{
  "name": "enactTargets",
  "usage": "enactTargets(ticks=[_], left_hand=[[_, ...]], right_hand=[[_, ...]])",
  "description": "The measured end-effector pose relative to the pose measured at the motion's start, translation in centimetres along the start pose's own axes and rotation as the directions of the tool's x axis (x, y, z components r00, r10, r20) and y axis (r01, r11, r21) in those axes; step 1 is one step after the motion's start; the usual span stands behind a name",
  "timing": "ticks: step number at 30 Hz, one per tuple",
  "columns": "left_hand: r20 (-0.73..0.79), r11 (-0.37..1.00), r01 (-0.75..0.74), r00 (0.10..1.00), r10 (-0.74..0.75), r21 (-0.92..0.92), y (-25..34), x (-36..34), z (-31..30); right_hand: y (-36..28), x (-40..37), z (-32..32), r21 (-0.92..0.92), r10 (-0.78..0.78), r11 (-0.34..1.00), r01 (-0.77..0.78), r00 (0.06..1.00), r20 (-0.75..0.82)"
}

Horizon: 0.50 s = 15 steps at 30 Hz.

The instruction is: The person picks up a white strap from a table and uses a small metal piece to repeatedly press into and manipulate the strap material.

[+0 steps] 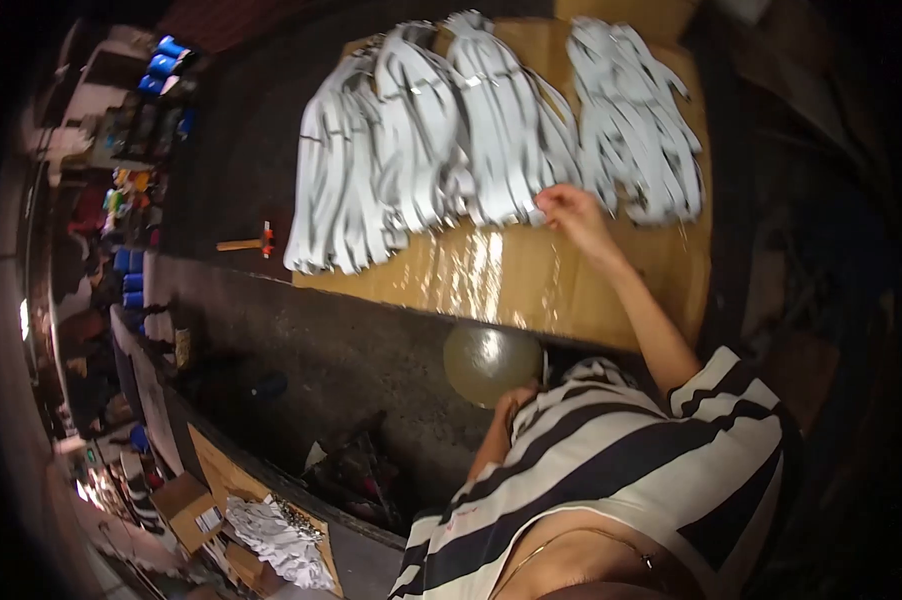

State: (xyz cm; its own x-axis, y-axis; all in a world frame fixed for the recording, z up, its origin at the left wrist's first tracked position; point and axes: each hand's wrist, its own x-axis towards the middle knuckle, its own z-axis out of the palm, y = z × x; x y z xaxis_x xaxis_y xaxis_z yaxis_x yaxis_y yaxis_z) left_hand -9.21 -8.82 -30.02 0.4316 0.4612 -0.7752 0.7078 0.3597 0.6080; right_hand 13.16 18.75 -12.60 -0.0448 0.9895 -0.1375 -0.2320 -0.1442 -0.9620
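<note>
At near end of white strap bundle (496, 125), right hand (574, 214), fingertips drawn together, grip unclear; straps run lengthwise away; left hand (516, 399) farther, finger state unreadable.

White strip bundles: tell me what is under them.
A shiny brown sheet shows around the white strip bundles and seems to run under them; the part directly beneath is covered.

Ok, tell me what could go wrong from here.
The right hand is at the lower ends of one white strip bundle; a tug might drag neighbouring strips, since the bundles to its left lie tight against it. The hammer lies near the front edge of the dark table, so a stray sweep could perhaps knock it off.
</note>
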Motion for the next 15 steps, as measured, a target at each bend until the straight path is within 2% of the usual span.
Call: enactTargets(ticks=[1, 2, 3, 4, 5, 6, 8, 9, 10, 11, 12, 14, 15], left_hand=[[0.108, 0.998, 0.058, 0.993, -0.056, -0.018, 1.3, -0.5, -0.8], [0.209, 0.994, 0.111, 0.972, -0.104, -0.025, 1.9, -0.6, -1.2], [0.316, 0.994, -0.102, 0.942, 0.111, -0.044, -3.7, 4.0, 1.0], [0.32, 0.981, -0.179, 0.928, 0.193, -0.073, -0.1, 2.4, 0.5], [0.059, 0.998, -0.035, 0.998, 0.031, 0.061, 3.2, -0.8, 1.0], [0.069, 0.996, -0.053, 0.996, 0.048, 0.071, 2.1, 0.1, 2.1], [-0.056, 0.954, -0.265, 0.964, 0.259, -0.141, -2.2, 3.3, 4.9], [-0.041, 0.952, -0.275, 0.961, 0.272, -0.134, -3.4, 3.5, 5.7], [0.019, 0.939, -0.248, 0.966, 0.259, -0.237, -3.8, 3.7, 6.3], [0.078, 0.916, -0.212, 0.965, 0.252, -0.34, -4.1, 3.9, 6.9], [0.109, 0.937, -0.135, 0.978, 0.179, -0.322, -3.0, 2.1, 6.7], [-0.045, 0.881, -0.184, 0.982, 0.182, -0.436, -5.3, 1.5, 8.2], [-0.174, 0.895, -0.194, 0.976, 0.134, -0.402, -7.5, 1.8, 9.0]], right_hand=[[1.1, -3.7, 0.3, -0.076, -0.019, 0.997, 0.024, 0.997, 0.069], [2.5, -7.0, 0.8, -0.111, 0.051, 0.993, -0.04, 0.994, 0.1], [4.0, -10.3, 1.1, -0.15, 0.119, 0.984, -0.099, 0.984, 0.134], [4.6, -13.3, 1.6, -0.241, 0.109, 0.968, -0.07, 0.982, 0.153], [4.9, -16.1, 1.4, -0.333, 0.132, 0.941, -0.058, 0.97, 0.204], [4.7, -18.3, 1.5, -0.419, 0.163, 0.907, -0.043, 0.954, 0.254], [5.3, -21.8, 0.8, -0.475, 0.186, 0.878, -0.056, 0.955, 0.232], [5.6, -23.5, 0.1, -0.524, 0.218, 0.849, -0.072, 0.95, 0.224], [5.9, -24.8, -0.7, -0.518, 0.235, 0.846, -0.123, 0.96, 0.155], [6.4, -25.7, -1.9, -0.536, 0.2, 0.837, -0.112, 0.974, 0.109], [6.8, -26.5, -3.3, -0.556, 0.168, 0.825, -0.099, 0.983, 0.074], [7.2, -27.1, -6.2, -0.52, 0.172, 0.84, -0.151, 0.985, -0.009], [7.1, -26.8, -7.9, -0.449, 0.167, 0.879, -0.163, 0.985, -0.031]])
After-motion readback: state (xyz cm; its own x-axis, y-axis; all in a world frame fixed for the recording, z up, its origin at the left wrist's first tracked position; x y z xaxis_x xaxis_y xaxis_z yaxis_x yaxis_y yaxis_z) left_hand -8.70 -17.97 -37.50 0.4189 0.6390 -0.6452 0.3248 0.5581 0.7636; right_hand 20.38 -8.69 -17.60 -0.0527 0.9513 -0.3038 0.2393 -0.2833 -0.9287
